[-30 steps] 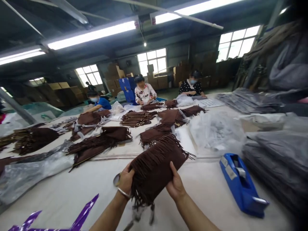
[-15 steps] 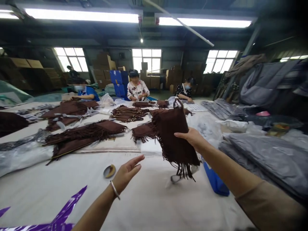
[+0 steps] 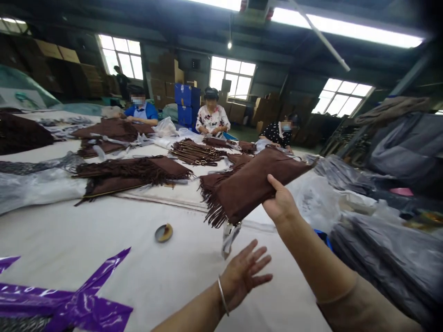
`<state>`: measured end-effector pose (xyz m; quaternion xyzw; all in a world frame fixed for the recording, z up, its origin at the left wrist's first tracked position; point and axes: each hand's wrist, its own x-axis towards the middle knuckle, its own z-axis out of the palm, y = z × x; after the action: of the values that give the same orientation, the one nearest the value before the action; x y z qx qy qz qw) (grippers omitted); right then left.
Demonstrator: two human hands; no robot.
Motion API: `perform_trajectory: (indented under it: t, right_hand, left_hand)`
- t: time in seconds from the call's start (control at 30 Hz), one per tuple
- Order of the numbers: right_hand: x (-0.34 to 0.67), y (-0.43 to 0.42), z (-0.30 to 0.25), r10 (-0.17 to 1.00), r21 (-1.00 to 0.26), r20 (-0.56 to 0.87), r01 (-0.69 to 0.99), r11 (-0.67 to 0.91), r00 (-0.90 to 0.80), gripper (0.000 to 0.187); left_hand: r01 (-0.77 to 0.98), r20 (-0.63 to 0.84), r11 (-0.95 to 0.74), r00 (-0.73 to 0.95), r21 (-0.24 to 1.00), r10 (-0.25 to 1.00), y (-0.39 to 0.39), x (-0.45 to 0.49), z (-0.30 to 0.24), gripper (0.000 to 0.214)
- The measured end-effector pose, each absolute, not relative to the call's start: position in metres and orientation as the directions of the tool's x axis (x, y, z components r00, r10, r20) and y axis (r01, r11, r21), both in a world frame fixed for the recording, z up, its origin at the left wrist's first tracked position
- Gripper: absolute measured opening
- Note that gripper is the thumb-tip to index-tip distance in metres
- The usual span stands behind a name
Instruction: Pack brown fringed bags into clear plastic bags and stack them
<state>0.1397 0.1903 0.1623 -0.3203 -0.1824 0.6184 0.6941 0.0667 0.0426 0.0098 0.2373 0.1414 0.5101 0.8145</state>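
Note:
My right hand (image 3: 282, 203) grips a brown fringed suede bag (image 3: 247, 184) and holds it above the white table (image 3: 114, 240), lying nearly flat with its fringe to the left. A wrapped strap or tag (image 3: 230, 235) dangles under the bag. My left hand (image 3: 244, 272), with a bangle on the wrist, hovers open below the bag with spread fingers and holds nothing. A small round dish (image 3: 164, 233) lies on the table to the left of my left hand.
Piles of brown fringed bags (image 3: 134, 173) and a heap of straps (image 3: 194, 154) cover the far table. Purple plastic strips (image 3: 69, 304) lie near left. Grey covers (image 3: 391, 249) are stacked at the right. Three people (image 3: 212, 115) sit at the far side.
My right hand has tipped the bag from hanging upright to nearly flat. My left hand has moved to the right, under the bag. The view has swung to the left.

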Motion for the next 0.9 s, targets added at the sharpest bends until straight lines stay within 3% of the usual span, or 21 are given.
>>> perform_trajectory:
  t: [0.1,0.23,0.33,0.57,0.73,0.9]
  right_hand:
    - [0.141,0.187,0.154,0.963,-0.647,-0.2,-0.763,0.01,0.183,0.023]
    - [0.159,0.17,0.122,0.94,-0.528,-0.294,-0.849,-0.011,0.171,0.025]
    - [0.181,0.152,0.086,0.925,-0.461,-0.361,-0.885,-0.064,0.121,0.025]
    - [0.211,0.154,0.029,0.819,-0.49,-0.56,-0.848,-0.203,0.128,0.022]
    - [0.207,0.184,0.055,0.876,-0.459,-0.477,-0.871,-0.175,0.075,0.02]
    - [0.206,0.184,0.071,0.951,-0.466,-0.309,-0.874,-0.138,0.015,0.022]
  left_hand:
    - [-0.927,0.026,0.136,0.155,0.349,0.988,0.064,0.048,0.011,0.039]
    - [-0.958,-0.13,-0.054,-0.094,0.282,0.987,0.084,0.019,0.013,0.02]
    - [-0.954,-0.207,-0.037,-0.103,0.297,0.973,0.087,0.003,0.003,0.017]
    - [-0.907,-0.293,0.136,0.015,0.398,0.956,0.112,-0.018,-0.022,0.018]
    - [-0.859,-0.164,0.058,-0.031,0.509,0.986,0.166,-0.031,0.028,0.02]
    - [-0.851,-0.028,-0.024,-0.045,0.525,0.999,0.174,-0.041,0.06,0.02]
